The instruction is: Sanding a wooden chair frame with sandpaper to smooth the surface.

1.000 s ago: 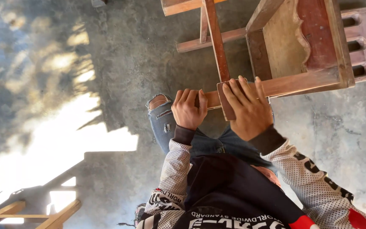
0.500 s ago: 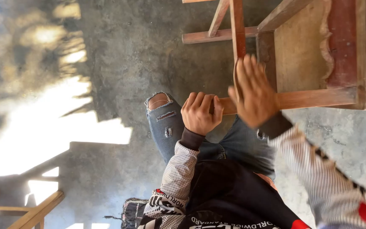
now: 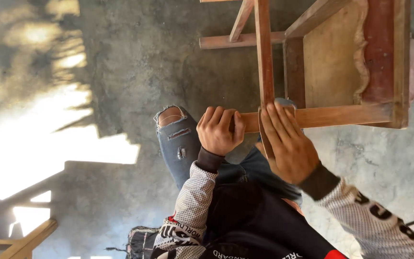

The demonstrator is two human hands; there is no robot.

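Head view, looking down on a wooden chair frame (image 3: 334, 62) that lies tipped over on a grey concrete floor (image 3: 135, 52) and fills the upper right of the frame. The left hand (image 3: 219, 130), just left of centre, is curled tight around the end of a horizontal wooden rail (image 3: 331, 116) of the chair. The right hand (image 3: 287, 144), just beside it toward the centre right, lies flat with its fingers (image 3: 276, 120) straight and pressed together over a dark reddish sanding sheet (image 3: 264, 136), holding it against the joint where the rail meets an upright bar (image 3: 263, 52). Below the hands, a knee in torn blue jeans (image 3: 176, 139) shows at centre. Bright sunlight falls across the left side of the floor, and a pale wooden frame (image 3: 25, 242) sits in the lower left corner.
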